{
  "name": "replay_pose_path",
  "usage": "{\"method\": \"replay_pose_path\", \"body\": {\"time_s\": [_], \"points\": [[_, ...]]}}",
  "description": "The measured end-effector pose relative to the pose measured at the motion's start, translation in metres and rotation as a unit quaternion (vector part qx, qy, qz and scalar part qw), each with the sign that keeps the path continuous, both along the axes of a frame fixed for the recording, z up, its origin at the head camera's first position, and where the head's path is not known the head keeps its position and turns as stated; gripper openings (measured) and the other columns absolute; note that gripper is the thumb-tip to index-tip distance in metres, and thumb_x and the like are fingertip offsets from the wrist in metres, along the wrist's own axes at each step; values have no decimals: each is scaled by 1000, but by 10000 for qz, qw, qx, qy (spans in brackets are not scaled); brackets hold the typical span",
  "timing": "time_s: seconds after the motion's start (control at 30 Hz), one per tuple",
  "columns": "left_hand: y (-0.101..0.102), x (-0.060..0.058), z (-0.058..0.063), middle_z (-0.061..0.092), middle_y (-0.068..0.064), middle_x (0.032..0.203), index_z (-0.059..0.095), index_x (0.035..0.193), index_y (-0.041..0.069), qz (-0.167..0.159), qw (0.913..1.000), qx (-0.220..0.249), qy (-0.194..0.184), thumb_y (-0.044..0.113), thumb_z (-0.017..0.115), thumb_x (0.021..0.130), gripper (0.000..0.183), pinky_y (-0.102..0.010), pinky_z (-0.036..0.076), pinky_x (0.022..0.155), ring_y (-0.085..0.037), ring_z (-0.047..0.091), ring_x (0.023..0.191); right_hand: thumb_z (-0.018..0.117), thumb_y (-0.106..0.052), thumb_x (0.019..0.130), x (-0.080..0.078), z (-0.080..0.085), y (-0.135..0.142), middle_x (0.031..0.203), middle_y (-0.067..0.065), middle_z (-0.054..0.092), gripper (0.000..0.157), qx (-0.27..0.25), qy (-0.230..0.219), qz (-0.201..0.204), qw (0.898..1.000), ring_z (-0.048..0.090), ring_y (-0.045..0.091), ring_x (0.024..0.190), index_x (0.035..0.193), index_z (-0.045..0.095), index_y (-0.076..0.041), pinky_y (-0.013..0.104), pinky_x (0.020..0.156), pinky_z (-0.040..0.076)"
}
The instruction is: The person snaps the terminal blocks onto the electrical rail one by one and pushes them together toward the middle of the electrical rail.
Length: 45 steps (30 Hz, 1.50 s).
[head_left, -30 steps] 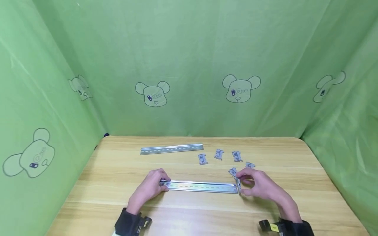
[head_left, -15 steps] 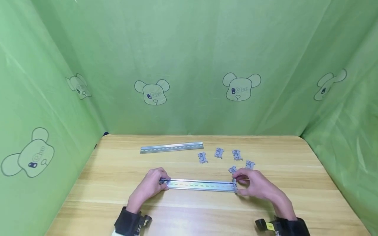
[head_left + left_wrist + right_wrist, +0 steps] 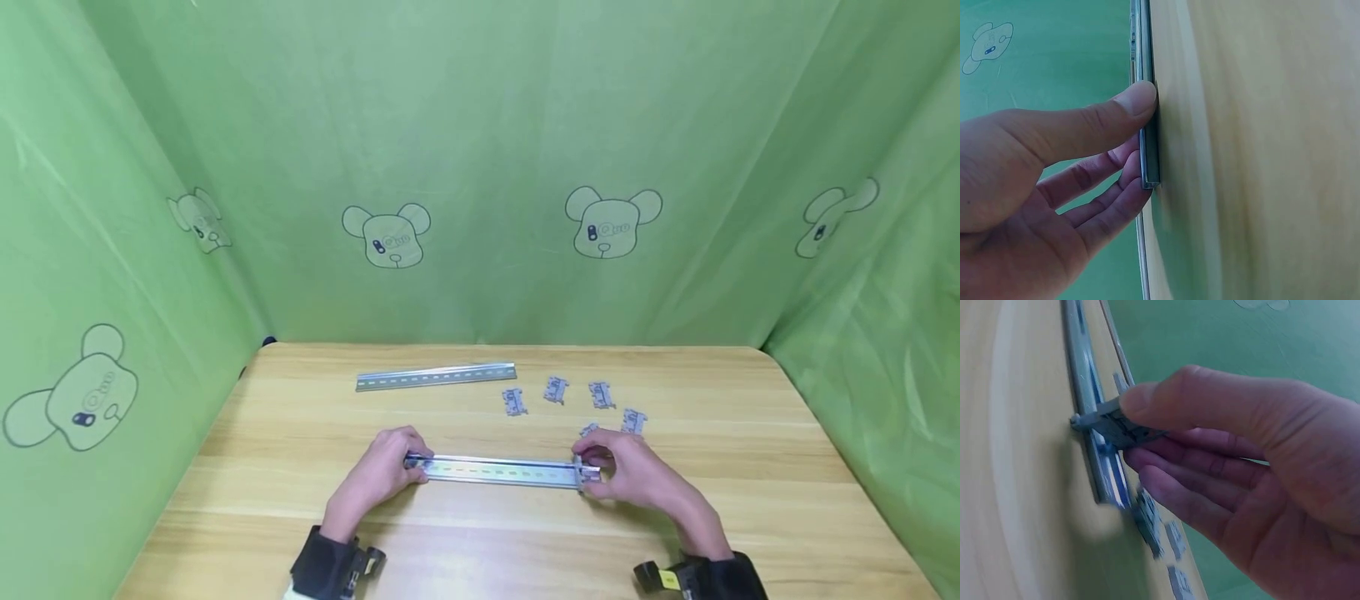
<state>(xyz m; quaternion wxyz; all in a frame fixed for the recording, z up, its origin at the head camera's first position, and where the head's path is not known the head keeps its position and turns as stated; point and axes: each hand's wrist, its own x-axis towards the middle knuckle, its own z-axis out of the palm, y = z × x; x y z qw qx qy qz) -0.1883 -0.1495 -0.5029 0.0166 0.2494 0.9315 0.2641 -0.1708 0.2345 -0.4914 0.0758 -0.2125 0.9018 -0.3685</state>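
Observation:
A slotted metal DIN rail (image 3: 495,472) lies lengthwise across the table in front of me. My left hand (image 3: 390,467) grips its left end, thumb along the near edge and fingers at the far edge, as the left wrist view shows on the rail (image 3: 1150,156). Near the right end, my right hand (image 3: 633,472) pinches a grey terminal block (image 3: 1113,423) between thumb and fingers. That block stands across the rail, spanning its width, with a short stretch of rail sticking out beyond it to the right.
Behind the right hand, several more grey terminal blocks (image 3: 602,394) lie flat on the wooden table (image 3: 480,550); one is partly hidden by the fingers. A second DIN rail (image 3: 435,377) lies farther back, left of centre. Green curtains (image 3: 480,167) enclose the back and sides.
My right hand has moved left with the terminal block, from just off the rail's right end to a place on the rail inward of that end. The left hand stays put.

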Motion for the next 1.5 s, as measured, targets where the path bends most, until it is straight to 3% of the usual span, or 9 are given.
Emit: {"method": "replay_pose_path", "body": {"time_s": [0.23, 0.4, 0.6, 0.8, 1.03, 1.5], "points": [[0, 0, -2, 70, -4, 99, 77, 101, 7, 10, 10000, -43, -18, 15, 84, 72, 30, -42, 56, 88, -23, 65, 93, 85, -14, 65, -2, -5, -15, 107, 6, 69, 52, 194, 418, -42, 9989, 65, 21, 94, 113, 67, -3, 40, 85, 58], [-1, 0, -1, 70, -4, 99, 77, 101, 7, -8, 10000, 5, -18, 13, 84, 72, 30, -41, 57, 87, -23, 66, 93, 87, -15, 64, -2, -9, -21, 106, 4, 69, 53, 130, 442, -149, 9988, 65, 18, 93, 112, 67, -5, 40, 84, 58], [-1, 0, -2, 71, -4, 98, 78, 100, 7, -23, 10000, -9, 2, 14, 84, 71, 30, -38, 58, 86, -21, 66, 91, 86, -15, 65, -3, -11, -35, 107, 6, 70, 52, 37, 679, -32, 9977, 64, 22, 96, 112, 67, -4, 44, 88, 56], [-2, 0, 0, 71, -6, 100, 77, 101, 6, -50, 10000, -26, 24, 12, 84, 72, 30, -39, 58, 86, -22, 66, 92, 87, -15, 65, -3, -12, -50, 107, 6, 70, 53, -186, 526, 4, 9984, 65, 19, 95, 113, 67, -4, 40, 86, 57], [0, 0, 1, 71, -7, 100, 77, 101, 6, -93, 10000, 18, 24, 12, 84, 71, 31, -40, 58, 85, -23, 66, 91, 86, -17, 66, -7, -17, -78, 107, 5, 70, 50, -289, 750, 188, 9966, 65, 17, 96, 112, 67, -5, 40, 87, 57], [0, -1, 1, 71, -4, 96, 78, 98, 6, -115, 9999, 66, 14, 11, 84, 71, 28, -36, 59, 81, -21, 66, 87, 84, -16, 69, -11, -22, -124, 108, 7, 68, 51, -516, 757, 395, 9950, 64, 19, 96, 114, 65, -2, 37, 87, 57]]}}
